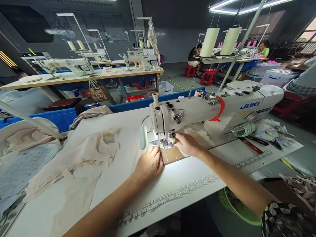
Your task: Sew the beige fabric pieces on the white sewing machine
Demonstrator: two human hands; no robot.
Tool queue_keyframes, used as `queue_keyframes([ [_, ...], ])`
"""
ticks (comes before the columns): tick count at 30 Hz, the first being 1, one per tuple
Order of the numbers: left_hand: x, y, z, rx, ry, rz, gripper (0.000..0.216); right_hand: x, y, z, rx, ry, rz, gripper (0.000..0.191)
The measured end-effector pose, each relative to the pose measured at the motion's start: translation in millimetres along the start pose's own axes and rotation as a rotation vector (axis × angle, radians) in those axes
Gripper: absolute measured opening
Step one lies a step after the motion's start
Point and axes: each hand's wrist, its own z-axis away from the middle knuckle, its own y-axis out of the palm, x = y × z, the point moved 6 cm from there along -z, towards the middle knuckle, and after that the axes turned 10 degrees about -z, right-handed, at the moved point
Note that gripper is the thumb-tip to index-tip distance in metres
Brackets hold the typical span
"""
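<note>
A white JUKI sewing machine point(187, 108) stands on a white table point(182, 177), its lamp lighting the needle area. Just left and in front of the needle, my left hand point(150, 160) rests with bent fingers pressed together. Whatever lies between those fingertips is hidden. My right hand point(188, 144) reaches in under the machine arm, right of the presser foot, with its fingers closed. Their tips are partly hidden behind the needle parts. Pale beige fabric point(199, 135) lies behind my right hand, under the arm. More beige fabric pieces point(86, 151) are spread on the table to the left.
A ruler strip point(172, 196) runs along the table's front edge. Orange-handled snips point(251, 145), a coil of pale green cord point(244, 130) and fabric scraps point(271, 130) lie at right. Thread cones point(209, 42) stand above. A green basket point(237, 209) is below. Two people sit farther back.
</note>
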Motion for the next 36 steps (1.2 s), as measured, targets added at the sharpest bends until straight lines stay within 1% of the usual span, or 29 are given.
queue_keyframes([
  [4, -0.3, -1.8, -0.3, -0.026, 0.002, -0.015, 0.033, -5.6, 3.2, -6.3, -0.008, 0.027, -0.004, 0.025],
  [8, 0.5, -1.7, 0.2, -0.033, -0.006, -0.030, 0.034, -5.5, 2.3, 2.9, -0.061, 0.029, -0.020, 0.029],
  [10, 1.7, -2.2, -0.1, -0.031, -0.009, -0.033, 0.033, -2.8, 1.1, 8.9, -0.079, 0.012, -0.042, 0.030],
  [14, 4.8, -3.7, -2.3, -0.036, -0.015, -0.043, 0.032, 1.6, 4.6, 12.5, -0.058, -0.011, -0.072, 0.026],
  [17, 7.2, -0.3, -2.9, -0.032, -0.033, -0.035, 0.032, -0.5, 6.5, 7.8, -0.079, 0.016, -0.021, 0.027],
  [20, 9.2, 6.1, -2.3, -0.001, -0.056, -0.010, 0.033, -3.4, 5.6, 4.9, -0.107, 0.027, 0.011, 0.032],
  [23, 10.8, 6.8, -5.0, 0.081, -0.088, 0.023, 0.034, -3.3, 0.3, 9.5, -0.161, -0.010, 0.023, 0.034],
  [24, 12.3, 6.4, -7.1, 0.149, -0.120, 0.024, 0.034, -2.5, -2.2, 12.6, -0.190, -0.034, 0.032, 0.034],
  [27, 21.6, 3.1, -13.2, 0.416, -0.275, -0.020, 0.032, 1.3, -6.7, 21.7, -0.250, -0.123, 0.065, 0.032],
  [29, 30.8, -2.2, -16.7, 0.531, -0.374, -0.049, 0.028, 6.4, -2.4, 24.0, -0.203, -0.200, 0.059, 0.033],
  [31, 39.8, -8.3, -18.2, 0.575, -0.435, -0.043, 0.023, 17.7, 6.1, 24.9, -0.118, -0.302, 0.011, 0.032],
  [33, 45.5, -14.3, -15.5, 0.600, -0.465, -0.012, 0.018, 35.0, 14.0, 27.2, -0.068, -0.401, -0.048, 0.031],
  [35, 43.1, -21.0, -11.2, 0.608, -0.435, 0.068, 0.012, 53.8, 20.3, 31.0, -0.067, -0.476, -0.081, 0.032],
  [36, 39.2, -24.8, -9.2, 0.599, -0.404, 0.129, 0.013, 62.5, 23.5, 33.3, -0.070, -0.514, -0.086, 0.034],
])
